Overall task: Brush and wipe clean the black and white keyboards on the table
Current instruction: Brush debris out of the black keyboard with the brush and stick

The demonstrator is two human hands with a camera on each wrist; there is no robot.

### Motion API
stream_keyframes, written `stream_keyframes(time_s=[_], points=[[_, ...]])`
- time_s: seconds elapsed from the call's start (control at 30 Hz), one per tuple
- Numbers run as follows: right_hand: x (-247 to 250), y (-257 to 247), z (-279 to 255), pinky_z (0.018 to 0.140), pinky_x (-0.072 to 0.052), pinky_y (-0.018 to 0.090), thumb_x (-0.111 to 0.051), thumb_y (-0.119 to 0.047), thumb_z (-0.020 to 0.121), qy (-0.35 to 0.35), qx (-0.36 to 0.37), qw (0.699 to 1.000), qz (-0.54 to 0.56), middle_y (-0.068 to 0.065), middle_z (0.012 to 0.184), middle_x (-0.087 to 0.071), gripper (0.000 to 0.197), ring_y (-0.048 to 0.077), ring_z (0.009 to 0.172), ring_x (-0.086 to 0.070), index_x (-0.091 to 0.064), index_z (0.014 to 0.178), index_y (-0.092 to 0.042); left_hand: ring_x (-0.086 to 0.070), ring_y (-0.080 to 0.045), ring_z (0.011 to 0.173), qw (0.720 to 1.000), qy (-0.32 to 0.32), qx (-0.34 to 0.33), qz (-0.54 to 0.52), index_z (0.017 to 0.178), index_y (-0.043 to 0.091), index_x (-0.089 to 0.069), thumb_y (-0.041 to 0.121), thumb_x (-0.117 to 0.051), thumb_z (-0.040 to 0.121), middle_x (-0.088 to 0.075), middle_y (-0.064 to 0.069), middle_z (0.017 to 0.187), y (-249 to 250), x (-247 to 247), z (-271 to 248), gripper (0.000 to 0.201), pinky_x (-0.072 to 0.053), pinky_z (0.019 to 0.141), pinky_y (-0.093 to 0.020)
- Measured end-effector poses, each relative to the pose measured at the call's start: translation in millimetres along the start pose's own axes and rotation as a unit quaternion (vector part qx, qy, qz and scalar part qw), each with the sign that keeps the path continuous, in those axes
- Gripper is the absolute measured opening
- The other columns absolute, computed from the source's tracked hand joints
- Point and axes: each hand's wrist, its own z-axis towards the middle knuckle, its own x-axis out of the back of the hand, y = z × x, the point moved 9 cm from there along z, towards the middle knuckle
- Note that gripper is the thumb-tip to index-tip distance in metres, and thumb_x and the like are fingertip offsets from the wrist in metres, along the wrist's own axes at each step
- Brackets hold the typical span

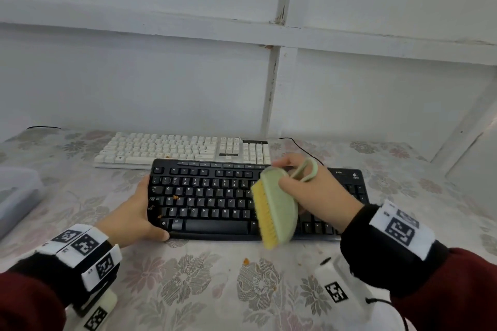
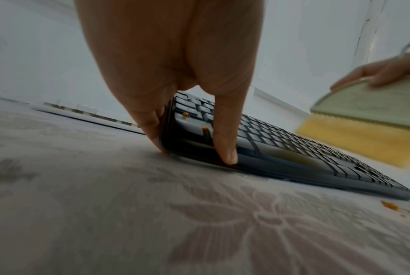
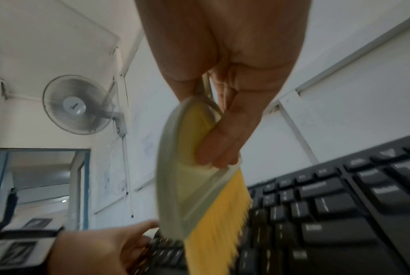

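Observation:
A black keyboard lies on the flowered tablecloth, with orange crumbs on its left keys. My left hand grips its left end, thumb on the front edge, fingers along the side. My right hand holds a pale green brush with yellow bristles, lifted just above the keyboard's right half and blurred. The bristles point down at the keys. A white keyboard lies directly behind the black one.
A clear plastic box sits at the left table edge. Orange crumbs lie on the cloth in front of the black keyboard. A black cable runs behind it. The white wall stands close behind the white keyboard.

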Motion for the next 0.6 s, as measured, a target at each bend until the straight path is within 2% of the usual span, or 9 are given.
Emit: stream_keyframes(time_s=[0.1,0.17,0.2,0.27,0.37,0.43,0.5,0.53,0.6], points=[[14,-14,17,0.052,-0.055,0.023,-0.047,-0.008,0.091,0.070,0.025,0.997,0.019,0.004,0.098,-0.063,0.027,0.013,0.075,-0.064,-0.053,0.114,-0.021,-0.052,-0.013,0.107,1.000,0.001,0.002,0.001,0.138,0.044,-0.005,-0.001,-0.083,0.059,-0.048,0.017,0.117,1,0,-2,0.120,-0.042,0.081,-0.025],[15,-18,25,0.062,-0.059,0.038,-0.047,-0.011,0.091,0.103,0.042,0.994,-0.009,0.010,0.099,-0.063,0.029,0.026,0.081,-0.065,-0.052,0.116,-0.024,-0.052,-0.014,0.108,1.000,0.000,0.005,0.002,0.141,0.040,-0.004,-0.001,-0.082,0.059,-0.047,0.017,0.116,1,0,-3,0.120,-0.042,0.082,-0.025],[13,-18,27,0.066,-0.059,0.045,-0.047,-0.011,0.090,0.108,0.043,0.993,-0.021,0.013,0.099,-0.063,0.029,0.031,0.083,-0.064,-0.051,0.116,-0.025,-0.052,-0.014,0.107,1.000,0.000,0.007,0.003,0.142,0.038,-0.004,-0.001,-0.082,0.059,-0.047,0.018,0.116,2,0,-3,0.121,-0.042,0.082,-0.026],[3,-13,27,0.068,-0.057,0.050,-0.047,-0.012,0.089,0.101,0.036,0.994,-0.019,0.017,0.098,-0.062,0.028,0.035,0.082,-0.064,-0.051,0.113,-0.025,-0.053,-0.012,0.104,1.000,0.001,0.010,0.006,0.143,0.035,-0.004,0.000,-0.083,0.059,-0.048,0.018,0.114,2,0,-3,0.121,-0.041,0.080,-0.024],[-14,-3,19,0.069,-0.056,0.048,-0.047,-0.012,0.090,0.069,0.024,0.997,-0.024,0.019,0.096,-0.063,0.025,0.031,0.073,-0.062,-0.051,0.110,-0.026,-0.052,-0.006,0.095,1.000,0.002,0.015,0.010,0.143,0.034,-0.004,0.000,-0.082,0.061,-0.048,0.019,0.109,2,0,-3,0.118,-0.040,0.073,-0.017],[-22,4,12,0.070,-0.057,0.047,-0.047,-0.012,0.089,0.046,0.013,0.998,-0.031,0.017,0.097,-0.063,0.022,0.035,0.079,-0.064,-0.050,0.109,-0.023,-0.052,-0.007,0.095,1.000,0.002,0.018,0.011,0.143,0.033,-0.005,0.000,-0.082,0.061,-0.049,0.019,0.107,2,0,-3,0.117,-0.040,0.073,-0.019],[-30,10,5,0.065,-0.057,0.044,-0.047,-0.012,0.088,0.016,0.002,1.000,-0.024,0.020,0.097,-0.063,0.020,0.031,0.072,-0.060,-0.051,0.106,-0.021,-0.052,-0.008,0.098,1.000,0.001,0.017,0.011,0.143,0.034,-0.004,0.001,-0.083,0.060,-0.048,0.020,0.109,2,0,-3,0.119,-0.040,0.075,-0.021],[-33,12,2,0.061,-0.057,0.040,-0.047,-0.012,0.088,-0.003,-0.003,1.000,-0.020,0.021,0.097,-0.062,0.020,0.025,0.069,-0.056,-0.051,0.105,-0.022,-0.052,-0.008,0.098,1.000,0.001,0.016,0.010,0.143,0.035,-0.004,0.001,-0.083,0.060,-0.048,0.020,0.110,3,0,-3,0.119,-0.040,0.075,-0.020],[-32,11,0,0.051,-0.052,0.024,-0.048,-0.011,0.088,-0.024,-0.005,1.000,-0.016,0.019,0.095,-0.062,0.023,0.016,0.066,-0.054,-0.053,0.106,-0.024,-0.052,-0.008,0.099,1.000,0.002,0.014,0.008,0.143,0.035,-0.004,0.000,-0.082,0.060,-0.048,0.019,0.112,2,0,-3,0.119,-0.041,0.074,-0.020]])
